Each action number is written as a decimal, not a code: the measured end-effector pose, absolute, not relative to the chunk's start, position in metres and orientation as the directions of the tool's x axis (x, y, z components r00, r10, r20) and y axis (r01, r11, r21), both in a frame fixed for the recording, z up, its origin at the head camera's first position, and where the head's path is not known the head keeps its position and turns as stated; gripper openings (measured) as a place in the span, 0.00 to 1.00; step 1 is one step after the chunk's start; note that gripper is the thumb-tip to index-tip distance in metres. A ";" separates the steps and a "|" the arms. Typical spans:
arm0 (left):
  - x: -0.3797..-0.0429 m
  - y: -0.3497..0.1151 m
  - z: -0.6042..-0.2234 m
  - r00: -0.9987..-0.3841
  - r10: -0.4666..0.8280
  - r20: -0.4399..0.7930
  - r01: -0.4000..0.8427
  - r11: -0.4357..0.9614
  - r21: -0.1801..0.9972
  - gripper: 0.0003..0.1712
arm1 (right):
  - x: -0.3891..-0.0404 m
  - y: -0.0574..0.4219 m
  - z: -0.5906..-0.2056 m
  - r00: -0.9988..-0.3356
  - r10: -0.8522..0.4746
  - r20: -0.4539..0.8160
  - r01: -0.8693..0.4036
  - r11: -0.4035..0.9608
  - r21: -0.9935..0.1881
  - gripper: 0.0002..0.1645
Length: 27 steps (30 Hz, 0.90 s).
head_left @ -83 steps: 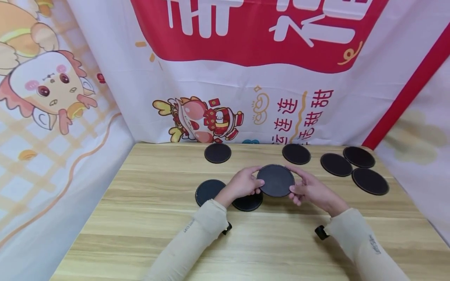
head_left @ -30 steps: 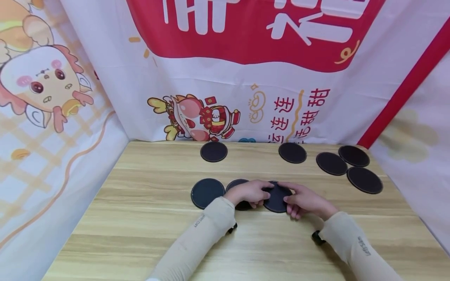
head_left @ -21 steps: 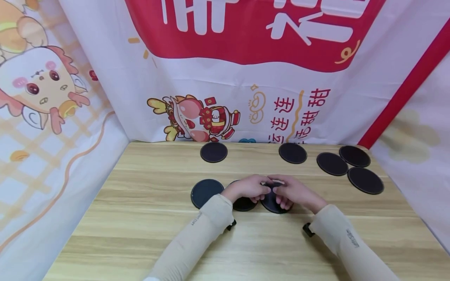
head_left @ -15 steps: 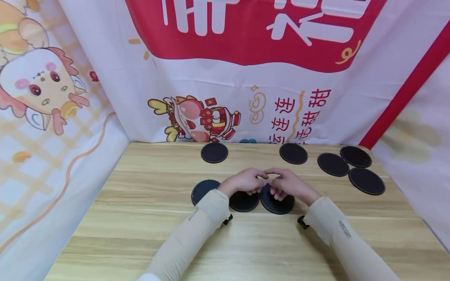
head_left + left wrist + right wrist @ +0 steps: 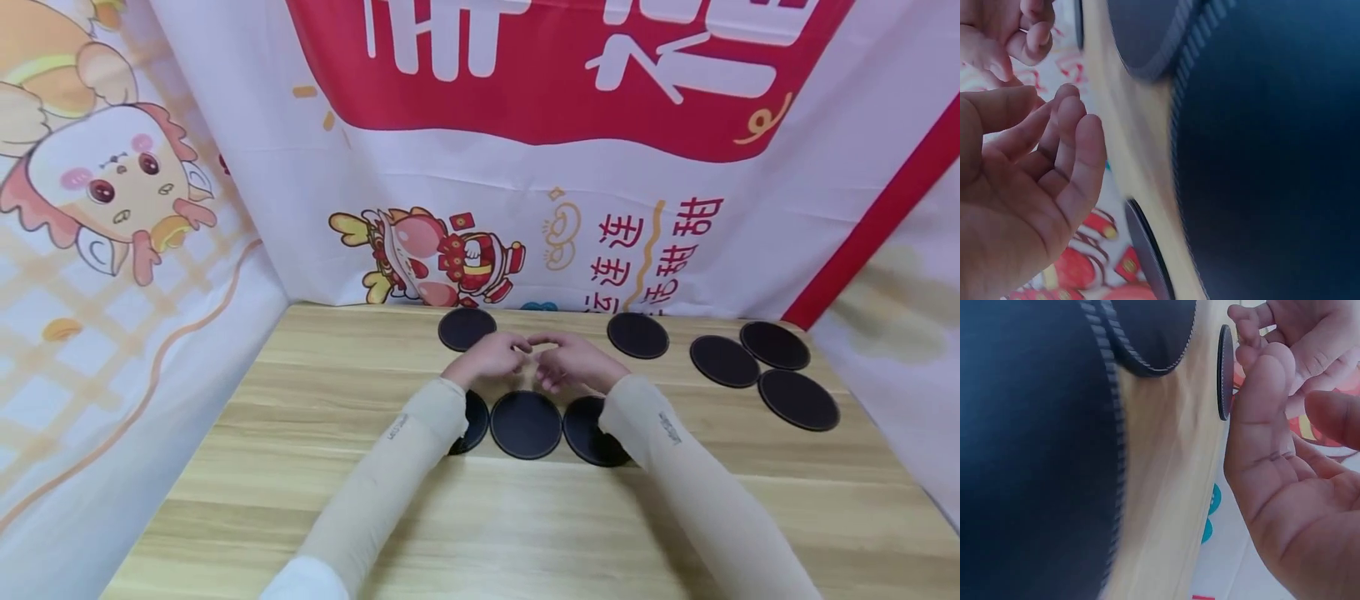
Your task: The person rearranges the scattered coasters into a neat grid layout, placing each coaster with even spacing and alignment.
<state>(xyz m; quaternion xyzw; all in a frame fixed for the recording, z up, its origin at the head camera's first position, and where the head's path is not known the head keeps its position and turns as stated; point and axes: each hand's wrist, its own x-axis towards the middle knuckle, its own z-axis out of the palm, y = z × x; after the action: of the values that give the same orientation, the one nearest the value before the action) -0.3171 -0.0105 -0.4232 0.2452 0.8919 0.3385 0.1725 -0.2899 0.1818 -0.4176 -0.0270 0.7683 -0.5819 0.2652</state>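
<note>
- Black discs [image 5: 527,425], round and thin, eight in all, flat on the light wooden tabletop [image 5: 225,500], with pale stitch-like marks along the rims (clearest in the two wrist views).
- Three of them in a near row, side by side, edges almost meeting: left front disc [image 5: 477,421], mostly hidden behind the left sleeve [image 5: 390,467]; middle front disc [image 5: 527,425], in full view; right front disc [image 5: 587,433], partly covered by the right sleeve [image 5: 690,475].
- Farther back, along the far edge: far left disc [image 5: 467,330] and far centre disc [image 5: 638,336], well apart from each other; toward the right corner, a tight cluster of three [image 5: 724,361].
- Left hand [image 5: 495,354] above the wood just beyond the near row, beside the far left disc in the head view; fingers relaxed and gently bent, holding nothing.
- Right hand [image 5: 573,360] opposite, also beyond the row; fingers loosely curved, likewise holding nothing.
- Fingertips of both hands close together, pointing inward; contact between them: cannot tell.
- At the right of the left wrist view, a large dark disc [image 5: 1279,156], rim blurred, beside the left palm and not in its hold.
- Behind the table, white cloth [image 5: 435,179] with a red panel [image 5: 525,108] and a cartoon dragon [image 5: 427,258]; to the left, patterned cloth [image 5: 112,183].
</note>
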 end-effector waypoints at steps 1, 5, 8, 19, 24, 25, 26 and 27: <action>-0.322 -0.015 -0.425 -0.832 0.538 -0.137 0.316 0.661 0.681 0.19 | -0.295 0.177 -0.417 -0.858 -0.346 -0.381 0.265 0.337 -0.904 0.28; -0.342 -0.035 -0.429 -0.890 0.448 -0.084 0.296 0.708 0.641 0.17 | -0.317 0.161 -0.418 -0.852 -0.333 -0.404 0.252 0.416 -0.874 0.29; -0.354 -0.052 -0.429 -0.926 0.375 -0.041 0.276 0.749 0.603 0.17 | -0.328 0.151 -0.419 -0.852 -0.321 -0.414 0.240 0.462 -0.854 0.30; -0.364 -0.085 -0.433 -0.999 0.045 -0.019 0.029 0.862 0.506 0.09 | -0.355 0.116 -0.434 -0.837 -0.285 -0.468 0.345 0.389 -0.854 0.32; -0.363 -0.083 -0.436 -0.998 0.027 -0.051 -0.003 0.856 0.518 0.22 | -0.359 0.100 -0.438 -0.834 -0.256 -0.488 0.391 0.349 -0.851 0.32; -0.363 -0.083 -0.436 -0.998 0.028 -0.060 -0.008 0.847 0.532 0.24 | -0.359 0.098 -0.439 -0.836 -0.249 -0.489 0.397 0.342 -0.852 0.33; -0.363 -0.084 -0.436 -0.997 0.028 -0.066 -0.013 0.836 0.548 0.25 | -0.360 0.096 -0.439 -0.837 -0.241 -0.492 0.406 0.330 -0.852 0.33; -0.363 -0.085 -0.435 -0.997 0.023 -0.077 -0.025 0.820 0.572 0.25 | -0.360 0.095 -0.440 -0.838 -0.233 -0.493 0.414 0.317 -0.853 0.34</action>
<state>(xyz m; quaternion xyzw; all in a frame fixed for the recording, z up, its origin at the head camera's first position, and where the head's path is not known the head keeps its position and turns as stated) -0.3633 -0.0850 -0.4352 -0.0007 0.9530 0.3003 0.0401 -0.3603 0.0947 -0.4399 0.0592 0.7621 -0.5815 0.2783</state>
